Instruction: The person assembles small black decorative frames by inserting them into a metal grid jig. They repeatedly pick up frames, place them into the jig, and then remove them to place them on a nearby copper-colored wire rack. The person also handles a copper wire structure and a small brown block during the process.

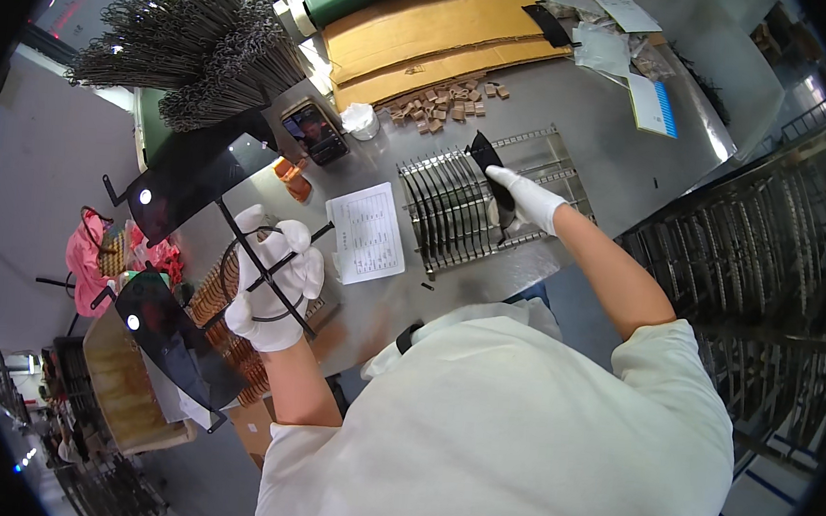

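Note:
My left hand [257, 323], in a white glove, is closed on a black wire hanging frame [271, 273] with crossed bars and a round hoop. Two glossy dark curved panels, an upper one [185, 192] and a lower one [169, 336], sit at the frame's left side, by its hooked ends. At a slotted metal rack [538, 151] on the table, my gloved right hand [526, 201] grips a dark curved plate [493, 179] by its near side. Several similar plates [441, 207] stand upright in a row in the rack, left of that hand.
White gloves [308, 264] lie behind the frame, beside a printed sheet [368, 232]. Beyond are an orange object [292, 179], a phone [314, 132], small tan blocks [445, 103], cardboard [431, 31] and bundled wire hooks [197, 37]. Metal racks [751, 275] stand right.

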`<move>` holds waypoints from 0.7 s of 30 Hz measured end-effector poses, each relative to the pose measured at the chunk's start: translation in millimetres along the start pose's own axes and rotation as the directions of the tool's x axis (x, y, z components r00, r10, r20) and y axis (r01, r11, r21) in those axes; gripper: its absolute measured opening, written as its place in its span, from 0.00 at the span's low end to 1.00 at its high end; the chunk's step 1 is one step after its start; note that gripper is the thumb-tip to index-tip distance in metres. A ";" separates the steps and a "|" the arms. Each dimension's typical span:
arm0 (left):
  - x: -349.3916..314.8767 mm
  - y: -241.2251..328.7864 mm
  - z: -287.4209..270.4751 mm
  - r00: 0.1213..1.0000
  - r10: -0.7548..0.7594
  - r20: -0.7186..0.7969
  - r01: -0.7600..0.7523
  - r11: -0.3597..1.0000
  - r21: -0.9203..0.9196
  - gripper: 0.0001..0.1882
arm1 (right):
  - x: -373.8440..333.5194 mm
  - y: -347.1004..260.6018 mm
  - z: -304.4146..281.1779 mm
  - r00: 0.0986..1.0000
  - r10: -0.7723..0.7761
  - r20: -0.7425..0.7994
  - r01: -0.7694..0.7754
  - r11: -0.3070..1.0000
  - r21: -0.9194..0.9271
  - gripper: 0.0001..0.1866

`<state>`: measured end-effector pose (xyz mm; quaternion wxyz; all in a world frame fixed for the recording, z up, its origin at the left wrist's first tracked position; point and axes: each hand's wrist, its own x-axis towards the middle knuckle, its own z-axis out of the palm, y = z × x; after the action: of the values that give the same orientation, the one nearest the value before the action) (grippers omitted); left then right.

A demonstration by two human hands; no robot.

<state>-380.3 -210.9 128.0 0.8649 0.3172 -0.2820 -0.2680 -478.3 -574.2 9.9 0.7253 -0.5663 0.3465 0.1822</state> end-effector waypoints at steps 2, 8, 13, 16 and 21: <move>2.3 1.6 3.1 1.000 0.006 -0.007 -0.006 1.000 0.009 0.53 | 11.3 9.0 3.0 0.995 -0.093 0.018 0.095 0.979 -0.180 0.32; 3.2 -13.0 11.6 0.996 -0.030 -0.089 0.037 0.996 0.082 0.48 | -21.8 -17.6 15.2 0.967 -0.256 -0.023 0.144 0.614 -0.776 0.50; 16.2 -44.0 29.8 0.963 -0.271 -0.005 0.271 0.963 -0.015 0.48 | -55.3 -46.4 41.4 0.500 -0.846 0.185 0.238 -0.071 -0.969 0.52; 18.6 -60.0 21.4 0.854 -0.464 0.235 0.491 0.869 -0.069 0.50 | -108.7 -84.6 63.1 0.186 -0.886 0.424 0.481 -0.294 -0.826 0.57; 13.5 -58.9 -7.1 0.812 -0.521 0.264 0.574 0.797 -0.190 0.55 | -130.7 -66.8 70.4 0.765 -0.245 0.595 0.438 0.876 -0.203 0.21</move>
<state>-382.9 -255.3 86.6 0.7511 0.2407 -0.2246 -0.5723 -504.2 -510.3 157.3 0.7092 -0.6565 -0.0240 0.2560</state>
